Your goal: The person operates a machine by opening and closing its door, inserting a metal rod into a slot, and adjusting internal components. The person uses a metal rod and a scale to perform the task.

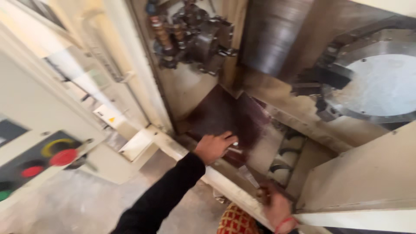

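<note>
My left hand (214,146), in a black sleeve, reaches into the open bay of a metalworking machine. Its fingers are curled at the lower edge of a dark sloped plate (225,115). A short shiny metal piece (234,150) sticks out from under the fingers. My right hand (275,208) is blurred and lies low on the cream sill (225,184) at the machine's front, with a red thread around the wrist. Blur hides whether that hand grips the sill.
A tool turret (195,39) hangs above the bay, and a large round grey disc (385,86) fills the right. A spiral chip auger (286,156) lies in the trough. A control panel with red buttons (63,157) is at left. Red-and-gold patterned fabric (236,221) shows below.
</note>
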